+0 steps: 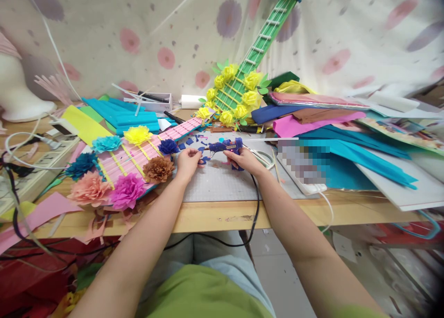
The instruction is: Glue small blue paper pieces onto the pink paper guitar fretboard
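My right hand [245, 160] is wrapped round a dark blue glue gun [224, 146], its nozzle pointing left. My left hand [188, 164] is closed in a pinch close to the nozzle, on a small blue paper piece [205, 160] that my fingers partly hide. Small blue paper scraps [189, 142] lie scattered on the grey cutting mat [208, 193] under my hands. Just left of my left hand is a pink paper guitar [166, 134], edged with paper flowers in several colours, among them a dark blue one [168, 146] and a brown one [158, 170].
A green paper guitar [256, 54] with yellow flowers leans against the patterned curtain [166, 12]. Crepe paper sheets [347, 146] and a white phone-like device [305, 170] lie to the right. The gun's black cable [257, 202] hangs over the table edge. A power strip [52, 163] sits left.
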Tool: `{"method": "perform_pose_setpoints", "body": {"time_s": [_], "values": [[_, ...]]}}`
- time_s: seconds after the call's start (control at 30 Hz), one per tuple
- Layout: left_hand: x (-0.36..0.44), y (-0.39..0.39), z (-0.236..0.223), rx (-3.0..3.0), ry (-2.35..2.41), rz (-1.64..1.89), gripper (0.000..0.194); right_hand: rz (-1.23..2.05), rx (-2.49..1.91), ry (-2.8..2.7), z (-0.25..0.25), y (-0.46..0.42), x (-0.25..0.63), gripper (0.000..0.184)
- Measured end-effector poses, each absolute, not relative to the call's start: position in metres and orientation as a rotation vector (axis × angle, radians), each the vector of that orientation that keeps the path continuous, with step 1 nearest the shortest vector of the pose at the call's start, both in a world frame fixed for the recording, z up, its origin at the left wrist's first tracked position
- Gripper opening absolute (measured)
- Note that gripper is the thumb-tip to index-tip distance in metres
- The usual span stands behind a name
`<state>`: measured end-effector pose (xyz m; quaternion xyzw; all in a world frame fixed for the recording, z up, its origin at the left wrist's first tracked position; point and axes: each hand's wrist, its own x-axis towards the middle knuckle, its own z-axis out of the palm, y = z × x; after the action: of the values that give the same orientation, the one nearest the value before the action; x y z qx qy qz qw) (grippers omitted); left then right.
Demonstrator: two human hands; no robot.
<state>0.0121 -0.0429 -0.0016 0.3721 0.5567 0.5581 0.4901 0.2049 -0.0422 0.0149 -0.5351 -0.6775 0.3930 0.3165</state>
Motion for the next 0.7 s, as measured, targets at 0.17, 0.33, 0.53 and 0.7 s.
{"method": "perform_pose_setpoints", "body": {"time_s": [0.17,0.33,0.53,0.7], "values": [[0.0119,-0.0422,-0.0032,0.916,1.354,1.35,0.011,1.022,-1.412,-1.792,0.0158,-0.0426,0.2043,0.05],[0.0117,-0.0423,-0.0037,0.94,1.365,1.353,0.009,1.026,-1.403,-1.8,0.0161,-0.042,0.2046,0.049],[0.0128,-0.0427,-0.0043,0.95,1.368,1.347,0.011,1.022,-1.398,-1.811,0.0123,-0.0404,0.2059,0.051],[0.0135,-0.0435,-0.0044,0.965,1.367,1.348,0.01,1.022,-1.388,-1.75,0.0108,-0.04,0.2047,0.051]]}}
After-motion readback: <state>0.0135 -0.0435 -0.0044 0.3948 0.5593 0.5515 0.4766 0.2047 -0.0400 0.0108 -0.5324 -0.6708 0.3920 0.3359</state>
